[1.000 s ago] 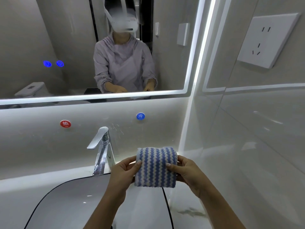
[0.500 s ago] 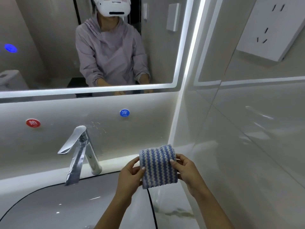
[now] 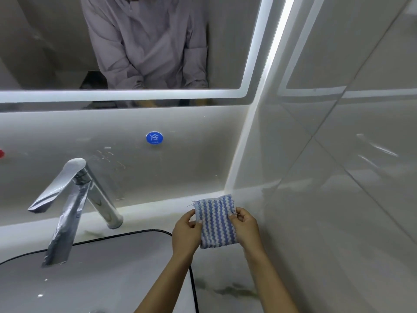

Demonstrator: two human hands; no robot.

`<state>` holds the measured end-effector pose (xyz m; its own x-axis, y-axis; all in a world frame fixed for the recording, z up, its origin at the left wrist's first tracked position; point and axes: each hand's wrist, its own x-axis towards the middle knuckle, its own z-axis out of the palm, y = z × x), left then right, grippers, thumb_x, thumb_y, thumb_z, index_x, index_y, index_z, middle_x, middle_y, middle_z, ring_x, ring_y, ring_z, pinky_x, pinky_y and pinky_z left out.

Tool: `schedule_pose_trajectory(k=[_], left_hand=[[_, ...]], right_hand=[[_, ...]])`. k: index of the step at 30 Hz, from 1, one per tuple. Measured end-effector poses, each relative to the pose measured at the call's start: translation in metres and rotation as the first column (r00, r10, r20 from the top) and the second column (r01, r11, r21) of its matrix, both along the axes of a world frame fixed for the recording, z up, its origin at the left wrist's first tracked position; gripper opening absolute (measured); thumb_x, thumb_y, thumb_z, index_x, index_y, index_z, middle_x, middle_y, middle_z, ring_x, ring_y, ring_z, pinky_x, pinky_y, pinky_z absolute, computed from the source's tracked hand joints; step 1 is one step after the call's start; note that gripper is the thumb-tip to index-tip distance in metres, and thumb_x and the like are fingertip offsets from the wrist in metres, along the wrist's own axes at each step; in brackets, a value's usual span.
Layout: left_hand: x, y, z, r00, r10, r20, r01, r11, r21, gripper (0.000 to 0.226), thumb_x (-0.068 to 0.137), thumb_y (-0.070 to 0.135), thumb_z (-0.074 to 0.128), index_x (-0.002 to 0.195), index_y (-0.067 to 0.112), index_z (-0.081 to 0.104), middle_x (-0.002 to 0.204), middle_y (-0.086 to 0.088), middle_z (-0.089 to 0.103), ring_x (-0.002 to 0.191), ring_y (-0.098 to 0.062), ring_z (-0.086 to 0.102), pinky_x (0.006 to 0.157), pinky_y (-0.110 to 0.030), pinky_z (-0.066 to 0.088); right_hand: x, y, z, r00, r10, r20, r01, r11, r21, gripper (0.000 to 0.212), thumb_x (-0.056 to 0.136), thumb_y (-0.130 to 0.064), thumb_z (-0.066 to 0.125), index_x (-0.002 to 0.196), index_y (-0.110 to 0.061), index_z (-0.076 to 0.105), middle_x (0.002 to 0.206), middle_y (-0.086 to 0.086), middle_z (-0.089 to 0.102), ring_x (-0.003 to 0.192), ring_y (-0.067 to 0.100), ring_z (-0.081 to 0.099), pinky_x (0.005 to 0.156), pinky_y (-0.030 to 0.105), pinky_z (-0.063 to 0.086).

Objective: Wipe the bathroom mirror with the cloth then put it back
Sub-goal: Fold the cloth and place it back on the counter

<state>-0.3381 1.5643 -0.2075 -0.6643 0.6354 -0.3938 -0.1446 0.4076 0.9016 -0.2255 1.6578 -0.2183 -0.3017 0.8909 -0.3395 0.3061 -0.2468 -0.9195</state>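
Nearest: two forearms come up from the bottom edge, right of the faucet (image 3: 74,199). Left hand (image 3: 187,231) pinches the left edge of the cloth (image 3: 215,220), thumb on top; right hand (image 3: 244,227) pinches the right edge the same way. Both grips are narrow and closed on fabric.

The cloth is a folded blue-white zigzag pad, well right of the faucet and over the counter (image 3: 225,283) past the corner of the sink (image 3: 135,233). It looks slightly tilted. Cannot tell if it touches the counter. Its long axis and stripes run near-to-far, with the far edge close to the back ledge.

The key relation: the cloth sits between the hands, level with them, with the left hand on the faucet side. Both are equally close, so either could release first.

Farther: blue sticker (image 3: 154,138) on the backsplash, up-right of the faucet. Farthest: mirror (image 3: 56,41), above and behind the faucet, well apart from the cloth.

Judgement: likely the put-back step, with the cloth being set in the corner right of the faucet.
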Motion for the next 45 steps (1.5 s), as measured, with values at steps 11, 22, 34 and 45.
schedule_pose_trajectory(k=[11, 22, 34, 45], left_hand=[[0.009, 0.046, -0.037, 0.988, -0.097, -0.122, 0.061, 0.959, -0.276, 0.043, 0.094, 0.009, 0.045, 0.135, 0.018, 0.049, 0.12, -0.013, 0.065, 0.103, -0.028, 0.062, 0.085, -0.035, 0.048], [0.005, 0.042, -0.081, 0.999, 0.046, 0.018, -0.036, 0.927, -0.373, 0.047, 0.092, 0.002, 0.045, 0.136, 0.018, 0.05, 0.135, -0.011, 0.056, 0.098, -0.031, 0.063, 0.077, -0.038, 0.055], [0.007, 0.045, -0.084, 0.998, 0.013, -0.067, -0.042, 0.894, -0.446, 0.046, 0.098, 0.003, 0.031, 0.139, 0.017, 0.044, 0.14, -0.01, 0.052, 0.11, -0.031, 0.058, 0.081, -0.035, 0.048], [0.032, 0.033, -0.097, 0.677, -0.714, -0.176, 0.35, 0.524, -0.777, 0.077, 0.101, 0.042, 0.025, 0.144, 0.0, -0.024, 0.156, -0.015, -0.027, 0.145, -0.031, -0.022, 0.118, -0.045, -0.007]], right_hand=[[-0.01, 0.02, -0.063, 0.98, 0.032, 0.197, -0.022, 0.998, -0.05, 0.016, 0.095, -0.014, 0.05, 0.104, -0.011, 0.063, 0.102, 0.007, 0.069, 0.093, 0.024, 0.066, 0.087, 0.045, 0.054], [-0.011, 0.021, -0.092, 0.966, 0.108, 0.235, -0.074, 0.986, -0.149, 0.012, 0.095, -0.01, 0.052, 0.095, -0.019, 0.06, 0.094, 0.002, 0.065, 0.093, 0.023, 0.065, 0.087, 0.041, 0.055], [-0.004, 0.014, -0.108, 0.961, 0.121, 0.247, -0.144, 0.987, 0.074, 0.034, 0.091, -0.008, 0.056, 0.124, -0.013, 0.059, 0.118, 0.002, 0.066, 0.099, 0.01, 0.062, 0.082, 0.019, 0.05], [0.012, 0.011, -0.122, 0.561, 0.357, 0.747, -0.717, 0.66, 0.222, 0.065, 0.104, -0.036, 0.029, 0.152, -0.014, -0.009, 0.16, -0.003, -0.014, 0.147, 0.012, -0.013, 0.115, 0.02, -0.012]])
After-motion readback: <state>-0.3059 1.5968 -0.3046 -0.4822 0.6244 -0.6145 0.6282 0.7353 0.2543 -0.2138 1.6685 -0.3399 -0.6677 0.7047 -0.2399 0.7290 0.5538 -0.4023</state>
